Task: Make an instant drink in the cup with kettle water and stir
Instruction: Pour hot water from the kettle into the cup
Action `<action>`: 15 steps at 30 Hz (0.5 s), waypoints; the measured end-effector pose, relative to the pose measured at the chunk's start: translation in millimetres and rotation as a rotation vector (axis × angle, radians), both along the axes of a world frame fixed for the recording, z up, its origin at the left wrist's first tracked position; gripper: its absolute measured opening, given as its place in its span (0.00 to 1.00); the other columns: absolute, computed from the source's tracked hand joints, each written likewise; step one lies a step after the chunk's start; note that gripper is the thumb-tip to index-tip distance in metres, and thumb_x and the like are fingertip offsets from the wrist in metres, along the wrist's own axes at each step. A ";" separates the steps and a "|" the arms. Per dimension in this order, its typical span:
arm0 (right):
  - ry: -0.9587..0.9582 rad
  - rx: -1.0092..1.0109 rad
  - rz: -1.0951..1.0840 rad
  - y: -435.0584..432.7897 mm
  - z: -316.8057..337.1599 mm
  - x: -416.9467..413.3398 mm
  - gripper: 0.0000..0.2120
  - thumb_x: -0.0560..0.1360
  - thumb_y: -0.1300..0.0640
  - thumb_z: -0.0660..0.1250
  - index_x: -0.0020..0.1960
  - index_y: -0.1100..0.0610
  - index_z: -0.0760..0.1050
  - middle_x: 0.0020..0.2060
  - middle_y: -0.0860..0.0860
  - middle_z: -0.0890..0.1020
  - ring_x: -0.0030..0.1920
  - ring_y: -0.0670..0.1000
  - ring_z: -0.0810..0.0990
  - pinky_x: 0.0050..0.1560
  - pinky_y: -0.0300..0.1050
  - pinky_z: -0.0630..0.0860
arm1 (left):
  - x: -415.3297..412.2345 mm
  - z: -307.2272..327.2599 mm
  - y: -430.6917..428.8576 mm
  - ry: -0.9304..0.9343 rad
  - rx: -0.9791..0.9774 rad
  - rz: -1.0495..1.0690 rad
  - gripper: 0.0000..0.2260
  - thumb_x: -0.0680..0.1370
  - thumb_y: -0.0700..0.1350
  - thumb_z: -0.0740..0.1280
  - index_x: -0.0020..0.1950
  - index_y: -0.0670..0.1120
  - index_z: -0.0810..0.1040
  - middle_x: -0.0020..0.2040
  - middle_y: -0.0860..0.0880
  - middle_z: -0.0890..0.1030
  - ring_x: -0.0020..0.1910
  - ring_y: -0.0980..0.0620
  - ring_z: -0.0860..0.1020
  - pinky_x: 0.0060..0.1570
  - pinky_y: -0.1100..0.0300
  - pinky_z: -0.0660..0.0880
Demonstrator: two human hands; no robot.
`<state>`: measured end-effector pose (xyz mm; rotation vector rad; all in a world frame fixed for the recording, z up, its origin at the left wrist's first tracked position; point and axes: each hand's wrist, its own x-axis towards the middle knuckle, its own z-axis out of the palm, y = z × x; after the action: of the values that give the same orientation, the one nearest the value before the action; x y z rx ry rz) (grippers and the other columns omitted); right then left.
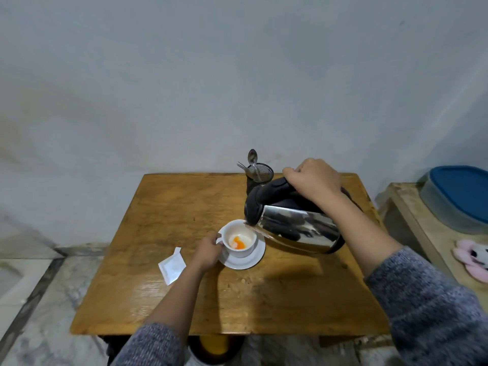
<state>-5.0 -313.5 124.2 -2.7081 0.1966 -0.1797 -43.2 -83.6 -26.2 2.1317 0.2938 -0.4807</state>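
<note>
A white cup (244, 249) stands on a white saucer (253, 261) in the middle of the wooden table (171, 207). Inside the cup is pale powder with an orange patch where it is wet. My left hand (208, 252) grips the cup's handle on its left side. My right hand (314, 178) is closed around the black handle of a steel kettle (298, 228), which is tipped steeply to the left with its spout right over the cup's far rim. A torn white sachet (171, 268) lies on the table left of my left hand.
A black mesh holder (261, 173) with a spoon (253, 158) and a fork stands at the table's back edge, behind the kettle. To the right is a lower surface with a blue-lidded container (459, 191) and a pink plush toy (472, 257). A wall rises behind the table.
</note>
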 end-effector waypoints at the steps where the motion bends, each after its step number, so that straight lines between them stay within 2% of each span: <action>1: 0.010 -0.025 0.022 3.6 0.7 1.3 0.21 0.72 0.48 0.59 0.23 0.55 0.63 0.21 0.49 0.65 0.24 0.52 0.66 0.28 0.41 0.59 | -0.4 0.4 0.0 -0.002 -0.002 0.000 0.16 0.78 0.40 0.58 0.65 0.41 0.73 0.63 0.39 0.77 0.61 0.40 0.74 0.59 0.48 0.72; 15: 0.028 -0.155 0.124 31.1 2.0 9.0 0.17 0.72 0.50 0.58 0.27 0.56 0.66 0.26 0.50 0.71 0.28 0.51 0.68 0.29 0.41 0.60 | -1.2 1.5 -1.0 0.004 0.016 0.011 0.17 0.79 0.41 0.59 0.69 0.42 0.69 0.69 0.40 0.72 0.66 0.41 0.71 0.62 0.51 0.70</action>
<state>4.0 -282.3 126.2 -2.8672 0.0239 -0.1249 -44.4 -84.6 -24.7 2.1442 0.3129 -0.4776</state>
